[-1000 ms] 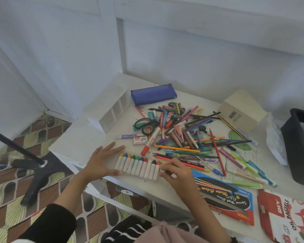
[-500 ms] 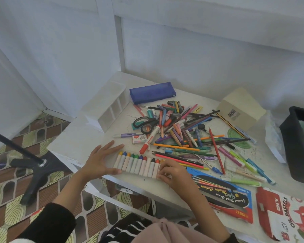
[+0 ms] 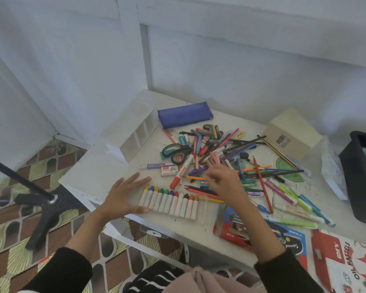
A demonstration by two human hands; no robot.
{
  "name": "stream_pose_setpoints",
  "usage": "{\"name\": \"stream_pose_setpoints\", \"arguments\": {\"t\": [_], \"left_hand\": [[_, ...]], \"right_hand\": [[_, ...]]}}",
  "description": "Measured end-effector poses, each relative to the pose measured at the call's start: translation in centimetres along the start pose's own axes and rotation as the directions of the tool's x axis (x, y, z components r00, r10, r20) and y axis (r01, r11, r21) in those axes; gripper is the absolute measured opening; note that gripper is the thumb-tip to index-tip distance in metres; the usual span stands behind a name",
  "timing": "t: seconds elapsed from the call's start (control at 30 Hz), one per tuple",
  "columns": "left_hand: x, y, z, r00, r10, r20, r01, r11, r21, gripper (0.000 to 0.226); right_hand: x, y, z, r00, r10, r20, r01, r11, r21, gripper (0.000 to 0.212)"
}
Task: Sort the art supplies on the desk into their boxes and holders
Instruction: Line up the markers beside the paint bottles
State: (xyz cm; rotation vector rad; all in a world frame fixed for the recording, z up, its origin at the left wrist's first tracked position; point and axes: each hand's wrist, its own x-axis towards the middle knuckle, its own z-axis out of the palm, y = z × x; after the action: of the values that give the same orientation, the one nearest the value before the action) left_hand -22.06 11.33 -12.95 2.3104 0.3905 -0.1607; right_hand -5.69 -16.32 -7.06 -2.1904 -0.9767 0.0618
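Note:
A row of oil pastels (image 3: 169, 200) lies side by side near the desk's front edge. My left hand (image 3: 123, 195) rests flat and open against the row's left end. My right hand (image 3: 222, 180) hovers blurred over the near edge of the pile of pens and pencils (image 3: 230, 157); its fingers are apart and I see nothing in them. A white compartment holder (image 3: 133, 132) stands at the desk's far left. A blue pencil case (image 3: 184, 115) lies behind the pile. The oil pastels box (image 3: 347, 261) sits at the front right, beside a coloured-pencil box (image 3: 262, 233).
Scissors (image 3: 175, 152), a red marker (image 3: 182, 171) and a staples box (image 3: 168, 171) lie left of the pile. A cardboard box (image 3: 292, 134) sits at the back right, a black bin (image 3: 361, 178) at the far right. A black stand (image 3: 40, 199) is on the floor.
My right hand has left the right end of the pastel row and moved up over the pile. My left hand stays against the row's left end.

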Motion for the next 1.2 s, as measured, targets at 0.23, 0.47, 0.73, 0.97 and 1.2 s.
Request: {"name": "stream_pose_setpoints", "arguments": {"t": [0.23, 0.47, 0.73, 0.97, 1.2], "left_hand": [[0.2, -0.1, 0.0, 1.0, 0.004, -0.003, -0.004, 1.0, 0.003, 0.101], [-0.1, 0.6, -0.2, 1.0, -0.011, 0.006, 0.011, 1.0, 0.003, 0.106], [-0.2, 0.6, -0.2, 1.0, -0.029, 0.004, 0.029, 1.0, 0.004, 0.107], [-0.3, 0.3, -0.2, 0.999, -0.032, -0.004, 0.032, 0.999, -0.018, 0.104], [-0.4, 0.6, -0.3, 1.0, -0.031, 0.001, 0.031, 0.999, -0.038, 0.104]], "right_hand": [[8.9, 5.7, -3.5, 0.953, 0.285, -0.104, -0.303, 0.874, -0.38, 0.029], [9.5, 6.2, -3.1, 0.966, 0.253, 0.043, -0.22, 0.902, -0.372, 0.022], [9.1, 6.4, -2.5, 0.972, 0.208, 0.106, -0.149, 0.902, -0.404, 0.014], [7.6, 8.0, -3.3, 0.972, 0.234, -0.014, -0.228, 0.928, -0.294, 0.006], [3.8, 5.4, -3.6, 0.911, 0.331, -0.246, -0.296, 0.94, 0.17, 0.007]]}}
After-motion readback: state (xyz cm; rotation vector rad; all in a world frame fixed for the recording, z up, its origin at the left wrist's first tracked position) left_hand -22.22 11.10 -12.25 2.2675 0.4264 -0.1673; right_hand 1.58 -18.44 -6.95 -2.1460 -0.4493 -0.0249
